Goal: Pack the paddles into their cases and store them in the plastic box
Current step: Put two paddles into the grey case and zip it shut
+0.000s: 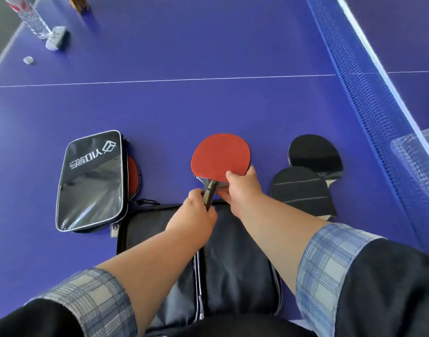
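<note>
A red-faced paddle (pixel 220 155) is held over the blue table, just beyond an open black case (pixel 237 259) that lies spread flat beneath my forearms. My left hand (pixel 196 215) grips the paddle's dark handle. My right hand (pixel 242 190) pinches the lower edge of the red blade, thumb on top. To the left lies a closed black case (pixel 91 181) with white lettering, and a red paddle (pixel 133 177) pokes out from under its right side. Two black-faced paddles (pixel 315 156) (pixel 303 190) lie overlapping on the right.
The blue net (pixel 369 98) runs diagonally along the right. A clear plastic box (pixel 427 142) shows behind it at the right edge. At the far left stand a water bottle (pixel 34 20), a grey object (pixel 57 37) and a small cap (pixel 28 60).
</note>
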A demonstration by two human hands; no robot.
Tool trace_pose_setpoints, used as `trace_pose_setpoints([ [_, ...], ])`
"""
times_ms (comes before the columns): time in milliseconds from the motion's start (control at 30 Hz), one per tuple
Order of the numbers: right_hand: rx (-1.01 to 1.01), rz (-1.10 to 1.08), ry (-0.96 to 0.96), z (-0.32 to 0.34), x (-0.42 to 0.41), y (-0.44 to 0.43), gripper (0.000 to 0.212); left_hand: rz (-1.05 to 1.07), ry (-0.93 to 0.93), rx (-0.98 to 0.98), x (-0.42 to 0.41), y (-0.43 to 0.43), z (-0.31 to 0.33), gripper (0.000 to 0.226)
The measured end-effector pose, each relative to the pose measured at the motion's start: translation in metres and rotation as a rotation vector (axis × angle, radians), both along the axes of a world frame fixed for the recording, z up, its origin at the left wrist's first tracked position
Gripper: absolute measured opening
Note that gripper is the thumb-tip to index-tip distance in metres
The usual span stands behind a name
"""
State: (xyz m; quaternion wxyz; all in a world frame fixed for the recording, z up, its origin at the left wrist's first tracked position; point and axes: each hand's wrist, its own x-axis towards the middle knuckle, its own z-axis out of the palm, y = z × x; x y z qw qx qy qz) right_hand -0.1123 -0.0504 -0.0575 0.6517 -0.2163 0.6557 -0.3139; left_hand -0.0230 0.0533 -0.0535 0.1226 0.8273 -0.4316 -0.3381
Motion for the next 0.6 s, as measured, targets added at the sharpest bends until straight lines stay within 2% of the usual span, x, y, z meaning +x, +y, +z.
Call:
trace_pose_setpoints([
  [67,-0.017,0.027,-0.021,-0.002,-0.008,0.016,0.049,0.014,0.091,-0.008,-0.003,0.021,-0.001,0.050],
  [133,-0.052,0.088,0.031,0.003,-0.015,0.034,0.056,0.132,0.286,-0.046,-0.004,0.036,0.001,0.072],
  [233,-0.047,0.119,0.067,0.003,-0.029,0.062,0.061,0.211,0.395,-0.087,0.001,0.050,0.001,0.086],
  [267,-0.042,0.119,0.054,0.003,-0.034,0.072,0.059,0.211,0.397,-0.101,0.003,0.054,0.002,0.081],
  [333,-0.044,0.152,0.065,0.005,-0.043,0.095,0.052,0.225,0.405,-0.132,0.008,0.062,0.003,0.044],
  [400,-0.024,0.166,0.040,0.007,-0.053,0.119,0.049,0.221,0.435,-0.109,0.011,0.073,0.004,0.024],
  [500,-0.029,0.209,0.060,0.006,-0.072,0.147,0.053,0.166,0.488,-0.037,0.007,0.094,-0.003,0.022],
  [600,-0.089,0.277,0.224,0.001,-0.091,0.162,0.052,0.025,0.365,0.074,-0.002,0.106,-0.013,0.025],
])
